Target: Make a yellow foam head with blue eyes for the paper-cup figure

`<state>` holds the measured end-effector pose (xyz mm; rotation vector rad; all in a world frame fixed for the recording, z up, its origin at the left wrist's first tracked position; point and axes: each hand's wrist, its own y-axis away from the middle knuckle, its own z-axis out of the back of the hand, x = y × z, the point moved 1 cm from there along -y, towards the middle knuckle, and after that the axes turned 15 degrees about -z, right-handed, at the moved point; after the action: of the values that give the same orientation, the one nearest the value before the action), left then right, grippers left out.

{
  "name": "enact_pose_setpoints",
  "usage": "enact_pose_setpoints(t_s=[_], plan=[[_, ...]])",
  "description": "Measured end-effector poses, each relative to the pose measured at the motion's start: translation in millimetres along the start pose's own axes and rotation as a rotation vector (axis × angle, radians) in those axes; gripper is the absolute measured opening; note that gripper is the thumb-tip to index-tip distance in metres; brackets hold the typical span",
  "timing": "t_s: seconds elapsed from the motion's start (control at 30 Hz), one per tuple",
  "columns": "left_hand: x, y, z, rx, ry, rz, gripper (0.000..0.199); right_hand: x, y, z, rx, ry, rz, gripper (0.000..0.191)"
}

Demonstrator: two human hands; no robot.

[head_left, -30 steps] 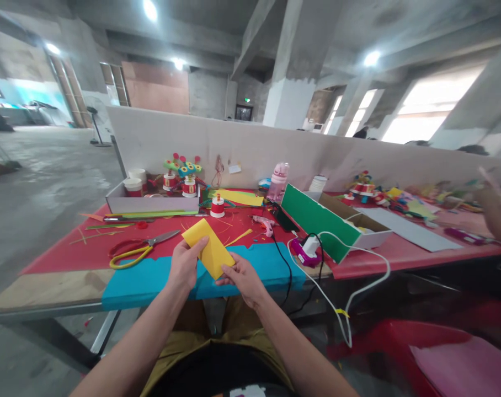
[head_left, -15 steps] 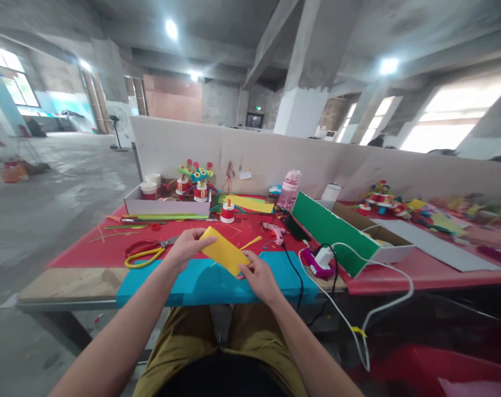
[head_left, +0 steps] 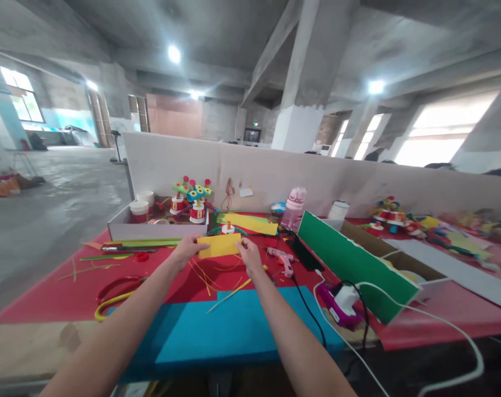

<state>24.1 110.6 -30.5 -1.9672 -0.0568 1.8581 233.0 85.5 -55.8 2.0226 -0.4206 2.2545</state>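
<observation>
A yellow paper rectangle (head_left: 219,246) is stretched level between my two hands, above the red-covered table. My left hand (head_left: 187,249) pinches its left end, and my right hand (head_left: 249,255) grips the right end. Just behind the paper stands a paper cup figure (head_left: 228,227) with a coiled orange strip on top and green coiled arms; the paper hides its lower part. Scissors (head_left: 113,292) with red and yellow handles lie by my left forearm, partly covered by it. Thin yellow paper strips (head_left: 229,295) are scattered below my hands.
Blue sheet (head_left: 217,331) covers the table's front edge. To the right are a pink glue gun (head_left: 282,259), a purple power strip (head_left: 337,306) with cables, and a green board (head_left: 353,264). A box (head_left: 151,231) with cups and finished figures (head_left: 197,209) stands back left; a pink bottle (head_left: 294,207) stands behind.
Both hands have moved forward over the table, toward the cup figure. The yellow paper has turned from a slant to nearly level. The view has shifted closer to the table.
</observation>
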Motion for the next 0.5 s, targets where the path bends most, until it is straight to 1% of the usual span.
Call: enact_pose_setpoints(t_s=[0.1,0.17,0.27,0.3,0.33,0.37,0.43,0.47,0.5], plan=[[19,-2,7.0,-0.023,0.029,-0.028,0.040,-7,-11,-6,0.005,0.018,-0.007,0.029],[26,0,12.4,-0.032,0.026,-0.030,0.039,-12,-11,-9,0.056,0.017,-0.008,0.028],[24,3,18.4,-0.013,0.010,-0.020,0.040,-11,-8,-7,0.183,-0.034,-0.019,0.026],[20,4,19.0,0.007,-0.022,-0.032,0.041,-8,-9,-3,0.175,-0.071,-0.018,0.027],[14,5,18.4,0.035,-0.087,-0.057,0.042,-4,-10,3,0.129,-0.133,-0.016,0.028],[9,6,16.3,0.089,-0.246,-0.113,0.042,0,-11,10,0.057,-0.229,-0.014,0.030],[1,13,7.7,0.248,-0.692,-0.184,0.041,5,-15,25,-0.088,-0.402,-0.005,0.033],[-1,19,1.9,0.352,-0.892,-0.181,0.040,7,-17,32,-0.131,-0.466,-0.005,0.034],[0,25,-4.1,0.453,-1.041,-0.156,0.040,7,-19,37,-0.147,-0.509,-0.008,0.035]])
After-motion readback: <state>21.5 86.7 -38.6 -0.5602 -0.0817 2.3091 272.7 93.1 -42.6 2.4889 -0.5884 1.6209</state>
